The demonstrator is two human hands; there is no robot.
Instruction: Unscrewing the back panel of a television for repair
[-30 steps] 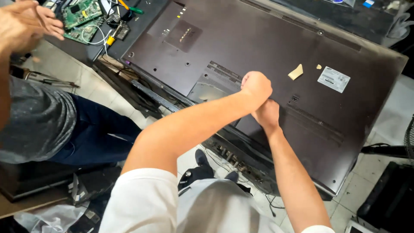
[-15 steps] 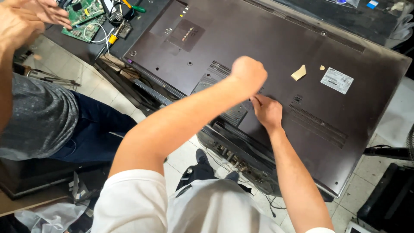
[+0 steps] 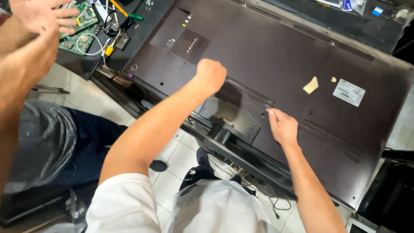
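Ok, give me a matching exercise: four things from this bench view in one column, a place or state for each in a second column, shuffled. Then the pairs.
1. left hand
2. right hand
3. green circuit board
4. white label

A. stuck on the television back panel, far right
B. closed in a fist above the panel
C. lying at the top left, beside a co-worker's hand
D. flat on the panel, fingers spread by a screw hole

Pairs: 1-B, 2-D, 3-C, 4-A

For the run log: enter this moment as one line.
left hand: fist above back panel | right hand: fingers on panel
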